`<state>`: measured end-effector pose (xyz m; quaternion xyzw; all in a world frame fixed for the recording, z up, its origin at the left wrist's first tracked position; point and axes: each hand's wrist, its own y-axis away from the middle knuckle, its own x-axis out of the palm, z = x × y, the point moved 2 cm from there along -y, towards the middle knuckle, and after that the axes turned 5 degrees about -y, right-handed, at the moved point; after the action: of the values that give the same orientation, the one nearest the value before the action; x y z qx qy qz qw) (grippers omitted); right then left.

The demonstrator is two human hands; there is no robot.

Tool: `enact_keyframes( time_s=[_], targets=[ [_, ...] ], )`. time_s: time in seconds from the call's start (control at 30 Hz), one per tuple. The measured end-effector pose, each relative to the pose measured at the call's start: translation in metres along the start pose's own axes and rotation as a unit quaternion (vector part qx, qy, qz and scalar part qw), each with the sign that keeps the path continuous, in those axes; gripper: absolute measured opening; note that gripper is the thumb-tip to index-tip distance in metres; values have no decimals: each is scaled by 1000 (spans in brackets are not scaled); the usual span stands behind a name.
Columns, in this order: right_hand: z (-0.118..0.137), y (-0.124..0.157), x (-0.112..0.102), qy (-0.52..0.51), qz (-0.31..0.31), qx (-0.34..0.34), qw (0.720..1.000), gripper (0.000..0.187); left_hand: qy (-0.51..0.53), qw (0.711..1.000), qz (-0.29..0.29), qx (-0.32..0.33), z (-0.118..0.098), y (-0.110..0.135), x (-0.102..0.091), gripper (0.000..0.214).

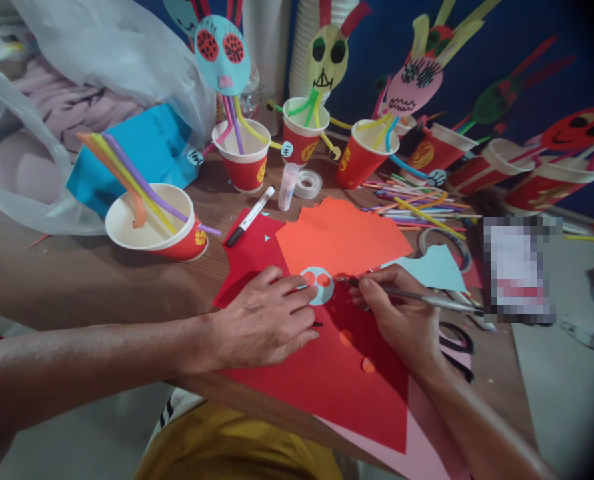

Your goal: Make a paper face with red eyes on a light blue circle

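Note:
My left hand (264, 320) lies on a red paper sheet (327, 380), its fingers pressing down the edge of a small pale blue paper disc (321, 288) that carries two orange dots. My right hand (401, 317) is closed around a thin silver pen (427, 299), whose tip points at the disc from the right. Two loose orange paper dots (347, 337) sit on the red sheet just below the disc. An orange paper sheet (341, 237) lies behind the disc.
A black-and-white marker (250, 216), a small clear bottle (287, 187) and a tape roll (308, 184) lie behind the sheets. Red paper cups (157, 223) with straws and paper faces stand across the back. Loose straws (417, 203) and scissors (457, 343) are at right.

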<state>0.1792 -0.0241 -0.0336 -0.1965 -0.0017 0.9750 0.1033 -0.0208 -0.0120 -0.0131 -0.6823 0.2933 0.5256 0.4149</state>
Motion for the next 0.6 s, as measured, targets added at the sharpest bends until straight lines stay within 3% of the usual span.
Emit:
enact_keyframes(
  time_s=[0.6],
  targets=[
    [3,1,4,30,22,-26,999,11,-1,1000,5,-1,0,1,1,25]
  ],
)
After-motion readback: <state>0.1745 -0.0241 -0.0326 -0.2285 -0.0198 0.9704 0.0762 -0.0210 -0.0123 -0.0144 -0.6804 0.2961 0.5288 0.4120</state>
